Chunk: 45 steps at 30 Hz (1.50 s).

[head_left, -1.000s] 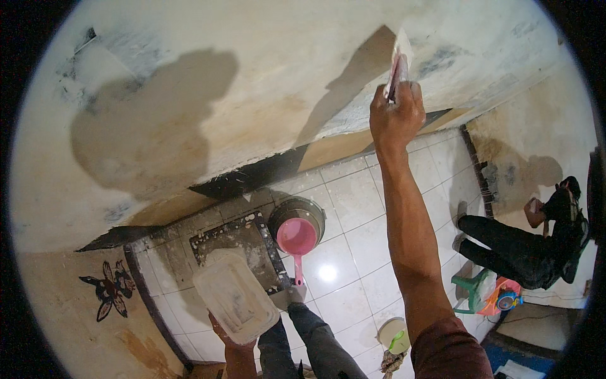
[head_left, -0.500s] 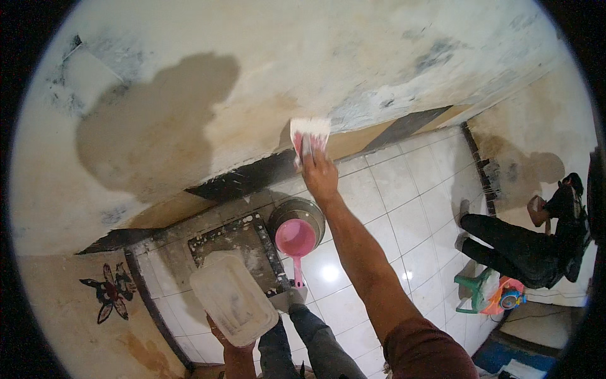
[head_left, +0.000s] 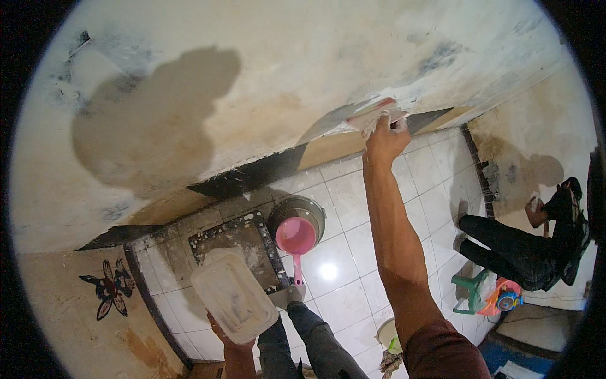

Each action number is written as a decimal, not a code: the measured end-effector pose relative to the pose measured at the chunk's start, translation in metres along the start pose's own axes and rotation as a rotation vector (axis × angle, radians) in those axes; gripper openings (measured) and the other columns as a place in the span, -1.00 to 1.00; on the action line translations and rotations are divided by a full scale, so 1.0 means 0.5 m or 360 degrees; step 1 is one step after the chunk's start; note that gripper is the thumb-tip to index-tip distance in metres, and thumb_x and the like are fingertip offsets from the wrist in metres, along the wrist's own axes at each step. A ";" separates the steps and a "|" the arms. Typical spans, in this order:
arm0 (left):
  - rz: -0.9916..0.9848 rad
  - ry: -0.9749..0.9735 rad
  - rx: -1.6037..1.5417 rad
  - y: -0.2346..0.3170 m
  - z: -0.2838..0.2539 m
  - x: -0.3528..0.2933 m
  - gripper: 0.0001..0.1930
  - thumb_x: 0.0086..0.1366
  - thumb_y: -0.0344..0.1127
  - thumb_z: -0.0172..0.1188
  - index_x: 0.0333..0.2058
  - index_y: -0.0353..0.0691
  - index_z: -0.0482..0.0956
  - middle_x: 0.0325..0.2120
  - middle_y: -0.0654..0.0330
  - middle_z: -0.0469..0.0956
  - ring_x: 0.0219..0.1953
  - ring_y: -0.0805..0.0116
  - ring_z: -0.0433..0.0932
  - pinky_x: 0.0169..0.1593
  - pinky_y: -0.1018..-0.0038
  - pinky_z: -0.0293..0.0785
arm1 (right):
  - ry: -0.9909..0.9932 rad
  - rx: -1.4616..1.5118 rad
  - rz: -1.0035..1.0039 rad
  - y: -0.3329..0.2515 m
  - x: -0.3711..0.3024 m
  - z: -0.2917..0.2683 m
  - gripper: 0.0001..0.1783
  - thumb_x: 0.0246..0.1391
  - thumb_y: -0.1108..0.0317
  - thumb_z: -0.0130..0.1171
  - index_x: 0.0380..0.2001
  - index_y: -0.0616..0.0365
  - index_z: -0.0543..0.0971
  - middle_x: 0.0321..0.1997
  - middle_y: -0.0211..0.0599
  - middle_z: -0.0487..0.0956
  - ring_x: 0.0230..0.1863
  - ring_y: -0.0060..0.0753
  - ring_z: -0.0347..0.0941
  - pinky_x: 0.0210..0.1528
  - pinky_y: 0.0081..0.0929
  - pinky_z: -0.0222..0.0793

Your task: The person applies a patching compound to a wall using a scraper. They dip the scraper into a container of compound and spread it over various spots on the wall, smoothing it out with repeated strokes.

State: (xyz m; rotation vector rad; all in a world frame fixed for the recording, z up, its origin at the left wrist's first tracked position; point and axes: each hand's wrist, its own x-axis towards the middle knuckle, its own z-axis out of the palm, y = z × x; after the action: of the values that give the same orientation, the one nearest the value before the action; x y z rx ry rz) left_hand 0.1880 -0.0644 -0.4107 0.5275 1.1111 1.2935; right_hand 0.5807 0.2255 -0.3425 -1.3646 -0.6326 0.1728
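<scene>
My right hand (head_left: 386, 140) reaches far forward, its fingers closed around a flat reddish putty spreader (head_left: 372, 114) smeared with white. The spreader lies against the low part of the patchy cream wall (head_left: 271, 82), just above the dark and tan band along its foot. Wet white streaks show around the blade. Near my legs, my left hand (head_left: 230, 338) grips the lower edge of a whitish rectangular plastic tub (head_left: 233, 294), tilted, with dried residue inside. Most of the left fingers are hidden beneath the tub.
On the tiled floor (head_left: 353, 246) stand a round bucket (head_left: 320, 218) with a pink dipper (head_left: 295, 235) on top and a spattered dark-framed square (head_left: 208, 237). A person in dark clothes (head_left: 511, 243) is at the right, by a green stool (head_left: 468, 292). A pale container (head_left: 386, 331) sits beside my right arm.
My right hand has swept the spreader to the right along the wall's base and turned it flatter against the surface. The left hand and tub have hardly moved. The pale container has come into view.
</scene>
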 end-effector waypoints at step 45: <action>-0.0011 0.0005 0.0753 0.036 0.006 0.014 -0.32 0.25 0.23 -0.16 0.25 0.03 0.09 0.22 0.16 0.15 0.23 0.06 0.17 0.21 -0.04 0.16 | -0.0877 -0.0662 -0.1236 -0.061 -0.280 0.081 -0.80 -0.23 0.49 0.22 -0.42 0.21 0.51 -0.46 -0.05 0.52 -0.43 -0.08 0.50 -0.38 -0.26 0.42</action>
State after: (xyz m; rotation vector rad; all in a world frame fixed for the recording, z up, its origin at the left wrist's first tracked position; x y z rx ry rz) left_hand 0.1813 -0.0525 -0.3968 0.8688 1.4284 1.0223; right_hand 0.4373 0.1875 -0.3558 -1.3645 -1.6866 -0.2354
